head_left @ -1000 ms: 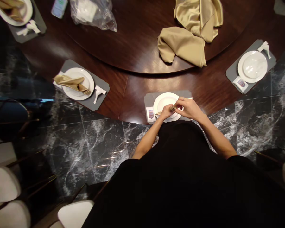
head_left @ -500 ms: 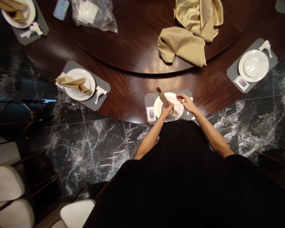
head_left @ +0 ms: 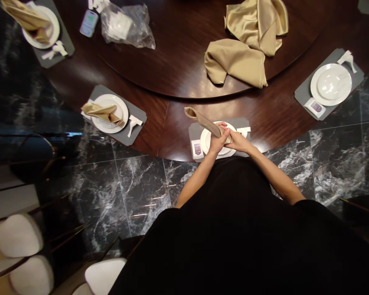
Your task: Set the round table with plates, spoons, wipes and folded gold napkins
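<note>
Gold cloth, rolled into a slim tube, is held in the head view: a napkin above the white plate at the near edge of the dark wooden bench. Its long axis slants, the open, flared end pointing forward and to the person's left, past the plate's rim, while the other end sits between the hands. The left hand is clenched around the lower part of the roll and lies nearer the flared end; the right hand comes in from the opposite side, its fingers closed about the bottom end, touching the left. So the free length runs away from the fingers on the left hand's side. Which fingertips show behind the roll, I cannot tell.

Under the plate lies a grey placemat. On its left part, a white packet carries a red and blue printed emblem, too small to read; a similar packet at the setting to the right has a like mark, also illegible. A phone, far left, shows a lit screen with a green patch, no readable words.
</note>
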